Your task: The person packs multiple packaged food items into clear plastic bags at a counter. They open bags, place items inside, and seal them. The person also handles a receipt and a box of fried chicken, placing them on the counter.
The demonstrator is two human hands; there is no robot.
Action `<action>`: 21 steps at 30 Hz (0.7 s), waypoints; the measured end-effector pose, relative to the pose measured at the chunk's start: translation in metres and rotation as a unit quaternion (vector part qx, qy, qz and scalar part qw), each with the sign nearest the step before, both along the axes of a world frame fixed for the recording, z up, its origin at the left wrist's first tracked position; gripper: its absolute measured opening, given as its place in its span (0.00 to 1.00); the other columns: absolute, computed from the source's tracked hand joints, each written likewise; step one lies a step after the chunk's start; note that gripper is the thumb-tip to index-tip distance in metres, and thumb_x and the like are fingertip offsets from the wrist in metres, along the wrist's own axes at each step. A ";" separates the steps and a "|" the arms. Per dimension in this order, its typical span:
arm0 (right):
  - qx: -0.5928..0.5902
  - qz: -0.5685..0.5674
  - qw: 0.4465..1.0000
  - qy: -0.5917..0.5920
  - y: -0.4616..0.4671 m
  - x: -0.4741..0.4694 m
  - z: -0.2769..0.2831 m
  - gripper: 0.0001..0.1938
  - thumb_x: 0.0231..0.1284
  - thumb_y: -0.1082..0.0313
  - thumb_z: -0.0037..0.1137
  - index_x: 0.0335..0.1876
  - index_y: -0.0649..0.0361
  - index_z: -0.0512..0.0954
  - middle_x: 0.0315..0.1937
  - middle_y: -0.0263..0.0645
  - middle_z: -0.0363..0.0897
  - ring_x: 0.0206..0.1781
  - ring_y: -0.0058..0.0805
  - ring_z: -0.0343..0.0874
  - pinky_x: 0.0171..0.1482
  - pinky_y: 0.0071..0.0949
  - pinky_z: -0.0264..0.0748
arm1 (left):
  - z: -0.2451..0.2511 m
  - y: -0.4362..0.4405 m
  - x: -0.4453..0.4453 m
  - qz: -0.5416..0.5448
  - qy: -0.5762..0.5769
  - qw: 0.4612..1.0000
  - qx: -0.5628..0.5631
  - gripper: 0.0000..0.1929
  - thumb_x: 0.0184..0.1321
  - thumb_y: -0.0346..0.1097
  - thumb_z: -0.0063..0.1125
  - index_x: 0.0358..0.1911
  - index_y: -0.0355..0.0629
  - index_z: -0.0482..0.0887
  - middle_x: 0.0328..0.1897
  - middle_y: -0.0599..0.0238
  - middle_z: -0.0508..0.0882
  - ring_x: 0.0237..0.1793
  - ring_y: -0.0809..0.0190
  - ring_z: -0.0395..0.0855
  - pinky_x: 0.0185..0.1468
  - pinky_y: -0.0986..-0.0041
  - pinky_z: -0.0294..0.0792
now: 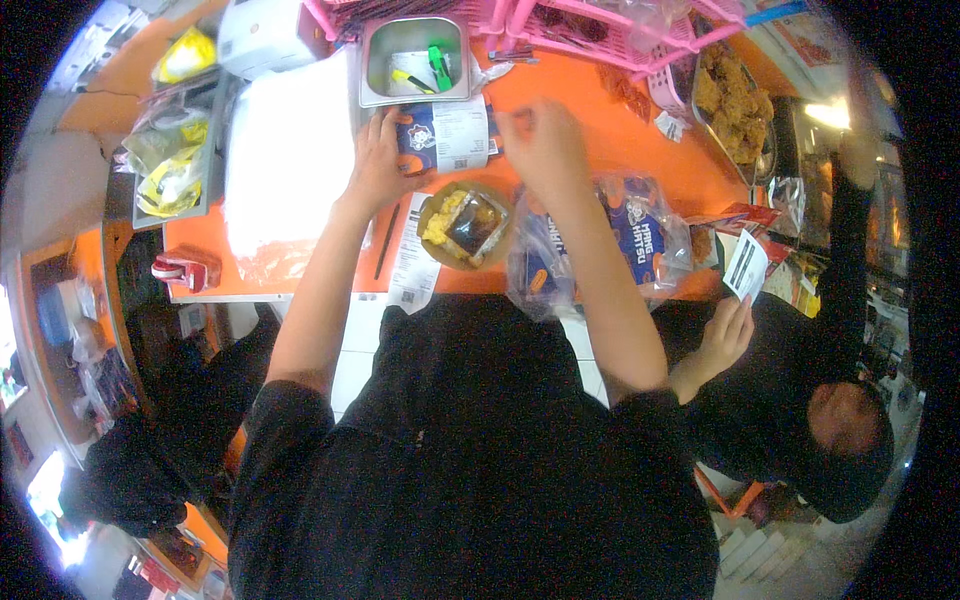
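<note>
A blue and orange printed package (417, 138) lies on the orange table (555, 75) with a paper receipt (460, 139) on top. My left hand (379, 161) rests at its left end, fingers spread around the edge. Just off its right end is my right hand (547, 146), blurred, fingers bent; whether it holds anything cannot be told. Nearer me stands a round brown bowl (503, 225) of yellow food with a small clear-topped packet (474, 223) in it. Another printed slip (412, 262) and a dark stick (387, 241) lie left of the bowl.
Clear bags with blue printed packages (637, 225) lie at right. A steel pan (364, 64) holds highlighters. White plastic sheets (289, 150), a red tape dispenser (184, 268) and a grey tray (202, 176) are at left. Pink baskets (585, 11) and fried food (731, 105) stand behind. A co-worker's hand (724, 341) holds paper.
</note>
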State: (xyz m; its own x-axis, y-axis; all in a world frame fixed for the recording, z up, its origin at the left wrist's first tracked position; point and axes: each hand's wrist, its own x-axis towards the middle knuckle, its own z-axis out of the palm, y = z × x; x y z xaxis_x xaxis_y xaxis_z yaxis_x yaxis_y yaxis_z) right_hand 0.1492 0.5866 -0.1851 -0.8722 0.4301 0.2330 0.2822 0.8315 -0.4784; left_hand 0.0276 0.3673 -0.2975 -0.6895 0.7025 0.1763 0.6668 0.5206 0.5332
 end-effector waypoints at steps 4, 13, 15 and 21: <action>-0.149 0.031 0.953 -0.262 0.018 -0.062 -0.071 0.24 0.57 0.48 0.65 0.37 0.68 0.84 0.35 0.54 0.86 0.39 0.47 0.87 0.46 0.45 0.80 | 0.006 0.010 -0.004 0.011 -0.045 0.998 -0.049 0.63 0.32 0.46 0.85 0.73 0.28 0.55 0.65 0.39 0.67 0.66 0.36 0.66 0.71 0.53 0.63; -0.399 0.002 0.891 -0.215 0.042 -0.025 -0.087 0.18 0.66 0.61 0.52 0.53 0.66 0.81 0.46 0.48 0.87 0.48 0.41 0.86 0.53 0.40 0.80 | -0.002 -0.006 0.016 0.013 -0.057 0.998 -0.008 0.61 0.33 0.50 0.85 0.69 0.25 0.60 0.66 0.37 0.66 0.68 0.36 0.65 0.73 0.53 0.60; -0.461 0.001 0.862 -0.211 0.039 -0.025 -0.092 0.19 0.68 0.63 0.50 0.58 0.67 0.79 0.50 0.48 0.85 0.51 0.39 0.85 0.56 0.39 0.79 | -0.001 -0.007 0.011 0.014 -0.115 0.993 -0.023 0.56 0.36 0.49 0.85 0.67 0.29 0.63 0.66 0.38 0.67 0.67 0.36 0.65 0.72 0.53 0.61; -0.526 -0.006 0.834 -0.167 0.028 -0.034 -0.119 0.21 0.69 0.68 0.45 0.65 0.68 0.73 0.56 0.48 0.82 0.56 0.39 0.82 0.59 0.39 0.77 | 0.009 0.000 -0.004 -0.005 -0.170 0.981 -0.098 0.49 0.37 0.46 0.85 0.62 0.33 0.67 0.62 0.42 0.71 0.65 0.39 0.69 0.68 0.54 0.66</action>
